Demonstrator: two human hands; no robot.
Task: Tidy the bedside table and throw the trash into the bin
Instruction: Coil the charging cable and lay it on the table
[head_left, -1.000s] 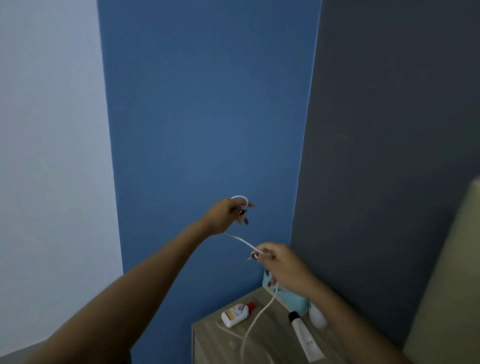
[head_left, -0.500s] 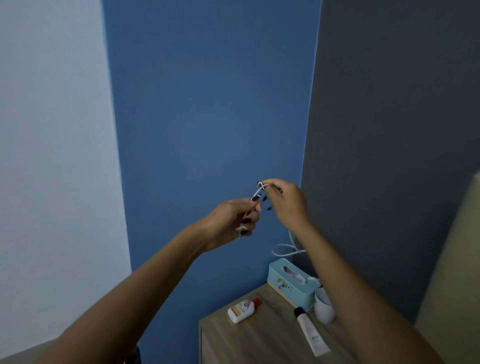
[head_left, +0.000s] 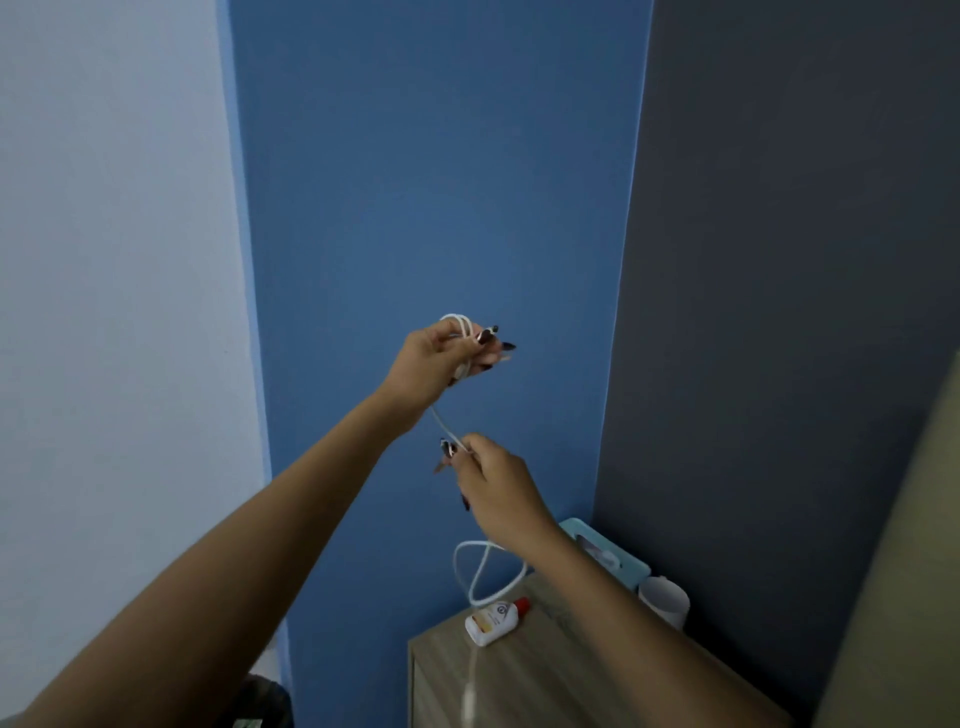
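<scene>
A thin white cable (head_left: 439, 419) runs taut between my two hands, held up in front of the blue wall. My left hand (head_left: 439, 364) is raised and shut on a small coil of the cable. Lower down, my right hand (head_left: 493, 483) pinches the cable between thumb and fingers. Below my right wrist the cable hangs in a loose loop (head_left: 480, 574) and its end dangles in front of the wooden bedside table (head_left: 524, 686).
On the table lie a small white bottle with a red cap (head_left: 493, 621), a light blue tissue box (head_left: 605, 553) at the back and a white cup (head_left: 665, 603). A beige headboard (head_left: 904, 571) stands at the right. Something dark (head_left: 260, 701) sits on the floor at the left.
My hands met high up half a second ago; now the left hand holds one more loop and the right hand has slid down the cable, away from it.
</scene>
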